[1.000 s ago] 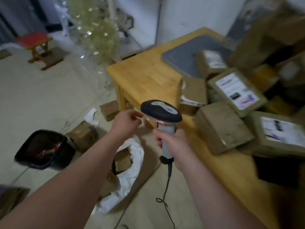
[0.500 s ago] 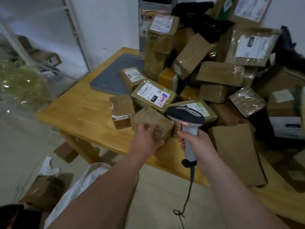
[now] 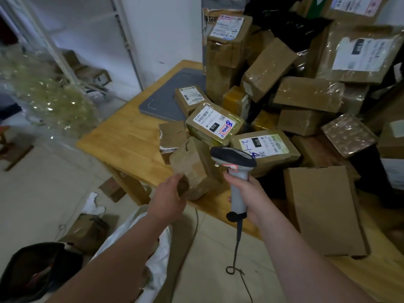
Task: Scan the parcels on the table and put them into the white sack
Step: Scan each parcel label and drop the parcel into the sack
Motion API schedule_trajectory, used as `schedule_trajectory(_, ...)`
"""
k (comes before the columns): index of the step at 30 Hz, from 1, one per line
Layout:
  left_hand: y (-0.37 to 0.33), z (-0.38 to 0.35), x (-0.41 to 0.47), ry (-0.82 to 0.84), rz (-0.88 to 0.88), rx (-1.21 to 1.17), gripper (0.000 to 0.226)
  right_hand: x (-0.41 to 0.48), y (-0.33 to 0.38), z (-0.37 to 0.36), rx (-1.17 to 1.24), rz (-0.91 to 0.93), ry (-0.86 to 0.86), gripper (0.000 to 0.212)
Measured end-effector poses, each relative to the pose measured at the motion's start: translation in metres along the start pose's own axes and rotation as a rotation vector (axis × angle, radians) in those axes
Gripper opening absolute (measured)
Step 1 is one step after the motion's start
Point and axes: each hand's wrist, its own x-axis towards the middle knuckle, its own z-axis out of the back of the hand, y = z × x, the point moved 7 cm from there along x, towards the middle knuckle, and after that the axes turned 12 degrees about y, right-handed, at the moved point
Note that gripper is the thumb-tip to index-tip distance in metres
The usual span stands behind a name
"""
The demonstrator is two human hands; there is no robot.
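Observation:
My left hand (image 3: pixel 167 197) grips a small brown taped parcel (image 3: pixel 194 166) by its near end, tilted up at the front edge of the wooden table (image 3: pixel 122 138). My right hand (image 3: pixel 247 193) holds the grey handheld scanner (image 3: pixel 234 162) by its handle, its dark head just right of the parcel. A corded cable hangs from the scanner. The white sack (image 3: pixel 157 259) lies open on the floor below my left forearm. Several more parcels are heaped on the table, among them one with a white label marked 010 (image 3: pixel 215 124).
A large flat brown box (image 3: pixel 323 211) lies at the table's right front. A grey flat pad (image 3: pixel 166 99) sits at the table's back left. On the floor are loose boxes (image 3: pixel 87 232) and a black bin (image 3: pixel 32 272). A glittery bush stands left.
My view swung from the floor and sack up to the table. My left hand reached to the small brown parcel, took hold of it and tipped it up beside the scanner.

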Motion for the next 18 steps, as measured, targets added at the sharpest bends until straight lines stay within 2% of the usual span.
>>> schedule_trajectory(4,-0.01,-0.009,-0.005,0.112,-0.002,-0.399,0.087,0.006,-0.014,-0.023,0.169,-0.045,0.111,0.041)
schedule_trajectory(6,-0.011,-0.015,-0.004,0.067,0.024,-0.474,0.109,0.005,-0.016,-0.022,0.212,-0.026,0.045,0.041)
schedule_trajectory(8,-0.007,-0.014,-0.004,-0.039,0.076,-0.497,0.118,0.006,-0.013,-0.013,0.25,0.01,-0.039,0.044)
schedule_trajectory(12,-0.011,-0.012,0.0,-0.124,0.117,-0.591,0.104,0.012,0.002,0.001,0.272,0.056,-0.072,0.047)
schedule_trajectory(16,-0.013,-0.012,0.005,-0.091,0.105,-0.68,0.069,0.02,0.007,-0.006,0.204,0.009,0.021,0.049)
schedule_trajectory(18,-0.012,-0.009,0.004,-0.068,0.097,-0.691,0.064,0.021,0.005,-0.011,0.151,-0.01,0.057,0.051)
